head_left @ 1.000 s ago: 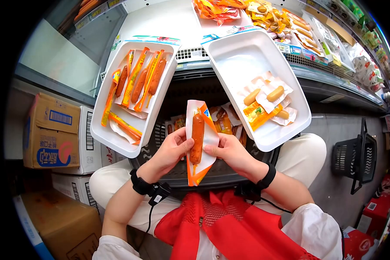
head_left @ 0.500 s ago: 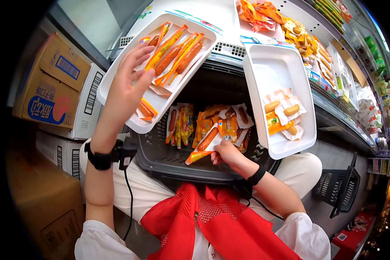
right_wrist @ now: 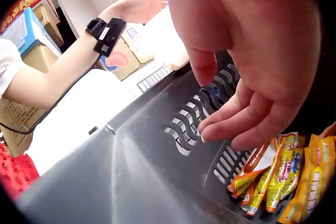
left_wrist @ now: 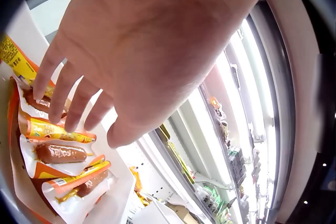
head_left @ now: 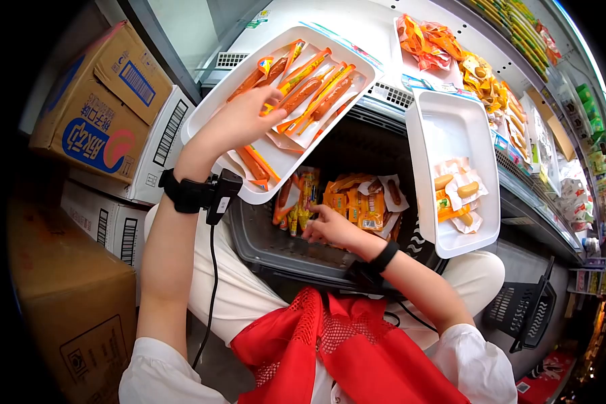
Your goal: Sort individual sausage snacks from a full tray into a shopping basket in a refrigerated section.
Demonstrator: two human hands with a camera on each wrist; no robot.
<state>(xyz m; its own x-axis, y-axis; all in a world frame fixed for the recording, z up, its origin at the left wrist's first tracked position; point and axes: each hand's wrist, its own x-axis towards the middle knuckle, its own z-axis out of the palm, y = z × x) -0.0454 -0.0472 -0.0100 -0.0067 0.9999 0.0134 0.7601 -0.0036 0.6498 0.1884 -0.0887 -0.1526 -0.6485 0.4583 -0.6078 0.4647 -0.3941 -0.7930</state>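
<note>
The left hand point(head_left: 239, 118) reaches over the left white tray point(head_left: 198, 128), its fingers spread above wrapped sausages point(head_left: 303, 94); the left wrist view shows the hand point(left_wrist: 131, 50) with nothing in its grasp, over sausages in clear and orange wrappers point(left_wrist: 60, 153). Over the dark basket point(head_left: 276, 252) hangs the right hand point(head_left: 337, 229), fingers loosely bent and holding nothing. Below it lie yellow and orange packets point(head_left: 357, 205) and, to their left, slim wrapped sausages point(head_left: 308, 192). In the right wrist view the hand point(right_wrist: 252, 77) is above similar packets point(right_wrist: 281, 174).
At the right stands another white tray point(head_left: 488, 229) with a few pale wrapped sausages point(head_left: 467, 190). Cartons point(head_left: 101, 101) are stacked at the left. Behind are refrigerated shelves with orange packets point(head_left: 427, 44). A second dark basket point(head_left: 518, 303) stands on the floor at the right.
Both hands had held one wrapped sausage; the left let go and moved to the left tray. The right hand has since released it over the basket and moved slightly left.
</note>
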